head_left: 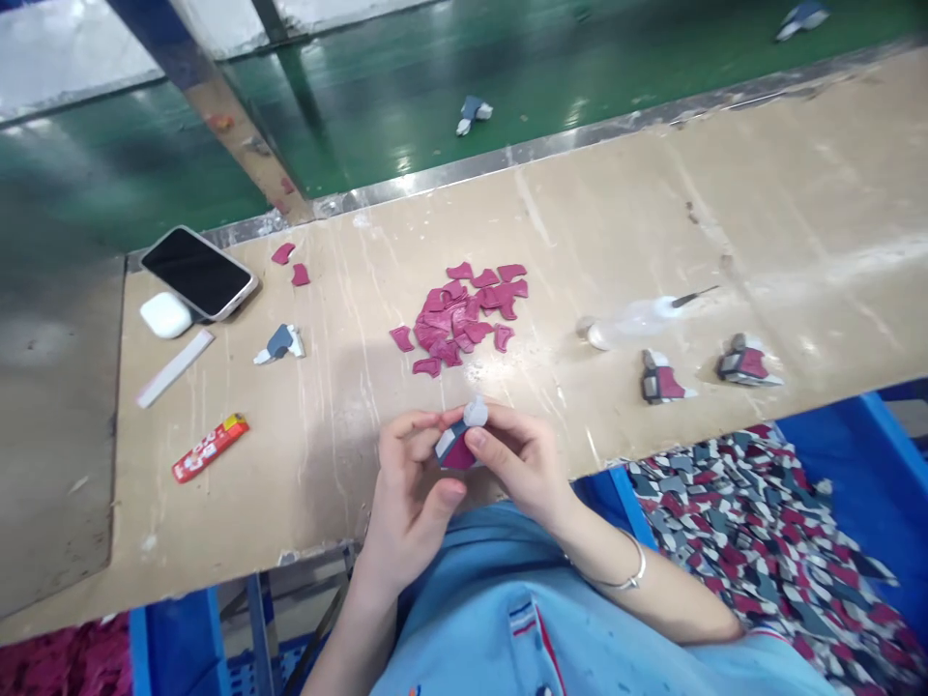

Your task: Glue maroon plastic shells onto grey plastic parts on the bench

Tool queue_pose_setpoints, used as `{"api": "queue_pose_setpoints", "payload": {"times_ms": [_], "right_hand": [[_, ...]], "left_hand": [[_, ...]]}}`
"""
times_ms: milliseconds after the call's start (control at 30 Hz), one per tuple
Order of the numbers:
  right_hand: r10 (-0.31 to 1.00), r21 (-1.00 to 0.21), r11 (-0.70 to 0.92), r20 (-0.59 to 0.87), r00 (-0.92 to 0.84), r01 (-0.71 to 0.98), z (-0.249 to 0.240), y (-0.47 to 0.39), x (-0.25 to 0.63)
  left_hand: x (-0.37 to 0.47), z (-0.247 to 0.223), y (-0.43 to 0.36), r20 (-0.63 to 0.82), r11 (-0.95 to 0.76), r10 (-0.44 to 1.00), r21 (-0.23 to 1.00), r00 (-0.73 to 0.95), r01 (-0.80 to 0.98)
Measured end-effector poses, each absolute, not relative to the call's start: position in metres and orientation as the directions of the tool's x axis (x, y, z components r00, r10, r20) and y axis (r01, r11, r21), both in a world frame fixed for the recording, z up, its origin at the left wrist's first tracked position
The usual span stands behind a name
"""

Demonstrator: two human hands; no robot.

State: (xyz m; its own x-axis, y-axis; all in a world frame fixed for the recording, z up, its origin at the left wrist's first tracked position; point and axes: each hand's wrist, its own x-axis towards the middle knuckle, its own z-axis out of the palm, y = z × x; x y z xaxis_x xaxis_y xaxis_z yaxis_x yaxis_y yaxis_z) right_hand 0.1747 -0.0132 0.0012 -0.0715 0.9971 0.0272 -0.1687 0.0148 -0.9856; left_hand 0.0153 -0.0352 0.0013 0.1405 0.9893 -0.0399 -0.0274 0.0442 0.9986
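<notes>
Between both hands, just above the table's front edge, is a small moulded piece (456, 452) in maroon, dark grey and white. My left hand (410, 493) grips its left side with the fingers, thumb apart from it. My right hand (526, 459) pinches the other side between thumb and fingers. Beyond the hands lies a pile of flat maroon pieces (453, 314). Two similar assembled pieces, one nearer (661, 379) and one farther right (750, 362), rest on the right. A clear bottle with a thin dark tip (634, 322) lies behind them.
On the left are a phone (199, 273), a white case (165, 315), a pale strip (175, 368), a red packet (210, 449) and a grey-white piece (280, 343). A blue bin (884, 464) of mixed pieces stands below right, another with maroon pieces (65, 662) below left. A metal post (239, 135) rises behind.
</notes>
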Motion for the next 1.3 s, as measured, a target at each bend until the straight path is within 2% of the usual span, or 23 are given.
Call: {"api": "queue_pose_setpoints", "payload": {"times_ms": [100,167,233,267,367,467,633,700,767,900,1000,1067,1300], "right_hand": [[0.993,-0.992,0.118,0.119,0.028,0.034,-0.001,-0.023,0.198],[0.95,-0.933,0.185,0.25,0.187,0.307,-0.009,-0.032,0.224],[0.861,-0.78,0.13,0.396,0.321,0.613,-0.021,-0.04,0.253],[0.833,-0.68,0.08,0.447,0.326,0.729,-0.027,-0.043,0.267],[0.777,-0.445,-0.037,0.55,0.306,0.895,-0.047,-0.041,0.296],[0.748,-0.362,-0.093,0.59,0.305,0.928,-0.064,-0.028,0.31],[0.753,-0.358,-0.132,0.571,0.329,0.924,-0.075,-0.017,0.311],[0.765,-0.399,-0.102,0.554,0.328,0.911,-0.073,-0.019,0.309],[0.741,-0.506,-0.065,0.553,0.381,0.86,-0.068,-0.023,0.308],[0.557,-0.712,-0.041,0.566,0.608,0.7,-0.055,-0.036,0.327],[0.426,-0.762,-0.051,0.568,0.704,0.645,-0.049,-0.048,0.352],[0.383,-0.786,-0.047,0.556,0.738,0.616,-0.047,-0.055,0.364],[0.387,-0.825,0.051,0.537,0.75,0.564,-0.045,-0.05,0.344]], "left_hand": [[0.017,0.007,-0.034,-0.117,0.106,0.978,0.992,0.17,0.072],[0.016,0.009,-0.031,-0.155,0.137,0.981,0.979,0.114,0.149],[0.014,0.011,-0.026,-0.153,0.135,0.986,0.962,0.06,0.238],[0.011,0.011,-0.024,-0.146,0.128,0.988,0.952,0.045,0.278],[0.003,0.013,-0.019,-0.133,0.114,0.991,0.92,0.025,0.375],[-0.008,0.012,-0.021,-0.125,0.104,0.992,0.89,0.02,0.444],[-0.025,0.011,-0.034,-0.111,0.098,0.994,0.858,-0.005,0.504],[-0.034,0.012,-0.038,-0.121,0.114,0.992,0.838,-0.022,0.534],[-0.046,0.014,-0.039,-0.131,0.12,0.991,0.811,-0.022,0.573],[-0.086,0.017,-0.022,-0.128,0.102,0.992,0.719,-0.014,0.687],[-0.114,0.02,0.001,-0.17,0.111,0.985,0.649,0.001,0.753],[-0.123,0.024,0.016,-0.19,0.106,0.982,0.631,0.02,0.769],[-0.1,0.047,0.074,-0.101,-0.06,0.983,0.604,0.151,0.795]]}}
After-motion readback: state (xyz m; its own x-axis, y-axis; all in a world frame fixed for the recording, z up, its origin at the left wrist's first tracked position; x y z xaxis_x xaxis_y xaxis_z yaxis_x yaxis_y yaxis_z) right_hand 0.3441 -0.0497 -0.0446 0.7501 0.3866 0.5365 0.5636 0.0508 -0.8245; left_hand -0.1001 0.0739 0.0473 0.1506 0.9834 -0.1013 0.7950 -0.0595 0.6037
